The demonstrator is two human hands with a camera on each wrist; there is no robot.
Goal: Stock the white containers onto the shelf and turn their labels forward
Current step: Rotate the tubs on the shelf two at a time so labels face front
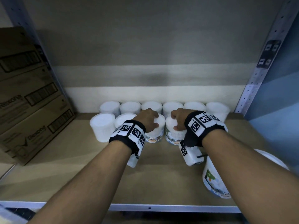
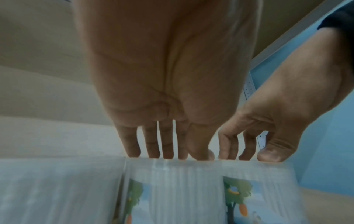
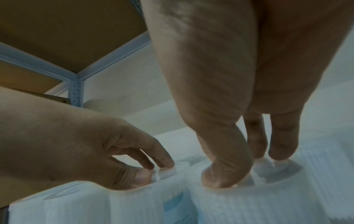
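Observation:
Two white cotton-bud containers stand side by side in the front row on the shelf board (image 1: 80,167). My left hand (image 1: 154,119) grips the lid of the left container (image 1: 153,136) from above; its label faces front. My right hand (image 1: 175,122) grips the lid of the right container (image 1: 175,136), whose label is turned partly to the right. In the left wrist view my left hand's fingers (image 2: 168,150) curl over the lid rim above the container (image 2: 182,189). In the right wrist view my right thumb (image 3: 226,174) presses the lid edge of its container (image 3: 249,201).
A back row of several white containers (image 1: 152,106) lines the wall. Two more (image 1: 102,126) stand front left with plain sides showing. Another labelled container (image 1: 213,180) sits near the front edge under my right forearm. Cardboard boxes (image 1: 29,102) fill the left; a metal upright (image 1: 262,62) bounds the right.

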